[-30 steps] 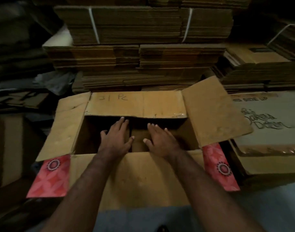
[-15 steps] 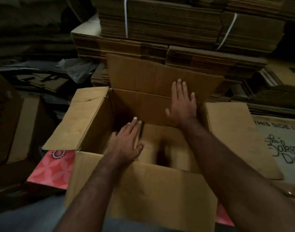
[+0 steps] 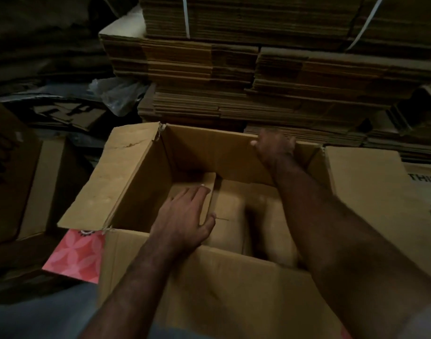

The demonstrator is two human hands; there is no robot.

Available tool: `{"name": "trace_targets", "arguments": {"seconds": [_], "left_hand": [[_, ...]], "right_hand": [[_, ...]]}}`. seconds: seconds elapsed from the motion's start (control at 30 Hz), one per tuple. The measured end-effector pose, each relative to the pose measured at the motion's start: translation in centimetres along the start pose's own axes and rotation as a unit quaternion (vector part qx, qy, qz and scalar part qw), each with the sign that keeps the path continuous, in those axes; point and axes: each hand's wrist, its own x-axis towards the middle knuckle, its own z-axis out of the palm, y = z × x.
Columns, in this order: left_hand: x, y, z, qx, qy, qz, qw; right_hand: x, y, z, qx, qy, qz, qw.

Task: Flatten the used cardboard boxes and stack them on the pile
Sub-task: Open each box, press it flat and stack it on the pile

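An open brown cardboard box stands in front of me with its top flaps spread outward. My left hand reaches inside with straight fingers, resting on the left bottom flap. My right hand grips the top edge of the far wall, fingers curled over it. A tall pile of flattened cardboard rises right behind the box.
A pink patterned sheet lies under the box at the left. Another printed box sits to the right, a dark box to the left. A clear plastic bag lies beside the pile. White straps bind the upper bundles.
The far flap that stood upright has folded back out of sight. My right hand moved from pressing that flap to gripping the far wall's edge. My left hand reached deeper onto the bottom flap.
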Motion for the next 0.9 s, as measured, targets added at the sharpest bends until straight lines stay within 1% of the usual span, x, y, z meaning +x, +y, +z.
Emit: {"name": "trace_targets", "arguments": {"seconds": [0.07,0.13,0.23,0.33,0.43,0.53,0.6,0.67,0.7,0.77,0.83,0.9], "left_hand": [[-0.3,0.2,-0.1,-0.002,0.006,-0.002,1.0],[-0.7,0.3,-0.3,-0.003,0.012,-0.001,1.0],[-1.1,0.4,-0.5,-0.011,0.021,0.004,1.0],[-1.9,0.7,-0.9,-0.009,0.048,0.02,0.999],[-3.2,0.6,-1.3,0.008,0.091,0.055,0.994],[-5.9,0.0,-1.6,0.021,0.091,0.08,0.992],[-8.6,-1.0,-1.4,0.018,0.101,0.061,0.993],[-11.7,-2.8,-1.2,-0.007,0.124,0.008,0.992],[-13.3,-4.0,-0.9,-0.017,0.121,-0.017,0.992],[-15.9,-6.4,-0.3,-0.026,0.08,-0.044,0.995],[-17.9,-8.2,0.2,-0.052,0.041,-0.064,0.996],[-19.6,-9.1,0.4,-0.126,0.041,-0.079,0.988]], "right_hand": [[-0.9,0.0,-0.2,0.006,-0.01,-0.011,1.0],[-3.1,-0.1,-0.4,0.045,0.0,-0.018,0.999],[-9.5,-0.3,-0.2,0.123,0.023,-0.027,0.992],[-17.8,-0.5,1.0,0.178,0.057,-0.037,0.982],[-25.1,-0.6,2.2,0.186,0.073,-0.046,0.979],[-30.9,-0.8,2.7,0.181,0.053,-0.062,0.98],[-33.9,-0.4,2.9,0.169,0.043,-0.039,0.984],[-36.2,0.5,3.3,0.152,0.031,0.03,0.987],[-37.3,1.0,3.4,0.139,0.023,0.061,0.988],[-38.9,1.8,3.8,0.119,-0.006,0.101,0.988],[-40.0,2.3,4.0,0.12,-0.013,0.13,0.984],[-40.0,3.5,5.0,0.138,-0.016,0.156,0.978]]}}
